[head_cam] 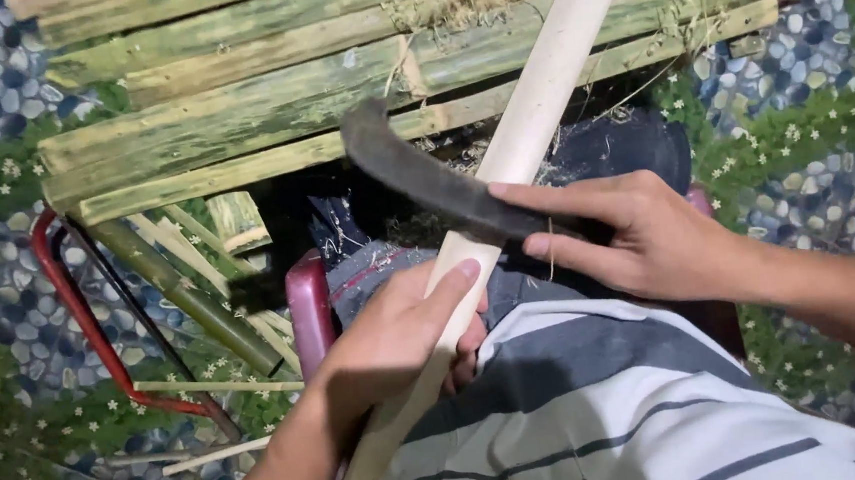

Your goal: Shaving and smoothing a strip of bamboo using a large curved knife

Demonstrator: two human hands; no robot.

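My left hand [394,338] grips a long pale peeled bamboo strip [530,123] that runs from my lap up to the top of the view; my thumb lies along its face. My right hand [638,235] is closed on the handle of a dark curved blade [412,166]. The blade lies across the strip, its hooked tip pointing up and left. Both hands are close together over my knees.
A stack of green split bamboo slats [267,91] lies across the top. A dark red stool frame [82,324] and thin bamboo slivers [217,385] sit at the left, on a floor covering patterned with pebbles and flowers [807,73]. My striped grey-and-white shirt [610,408] fills the lower right.
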